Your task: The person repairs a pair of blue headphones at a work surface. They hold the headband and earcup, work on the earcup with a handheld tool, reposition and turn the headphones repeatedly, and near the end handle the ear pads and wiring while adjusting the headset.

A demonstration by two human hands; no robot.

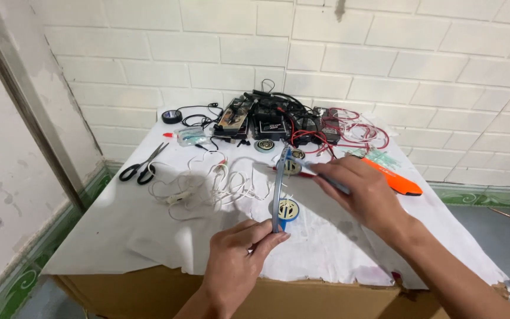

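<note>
My left hand (237, 254) pinches the near edge of a thin blue-rimmed board (280, 189), held on edge above the white cloth (113, 218). My right hand (364, 189) grips a slim grey tool (320, 175) whose tip touches the board's upper part. A small round speaker (288, 208) lies on the cloth just right of the board, and another round speaker (293, 168) sits behind it. A tangle of white wire (208, 186) lies to the left of the board.
Black-handled scissors (143, 168) lie at the left. An orange-handled tool (399, 182) lies behind my right hand. At the back are black circuit boxes (270, 121), red wires (355, 133), a roll of black tape (172, 116) and a silver speaker (264, 145). The cloth covers a cardboard box (290, 298).
</note>
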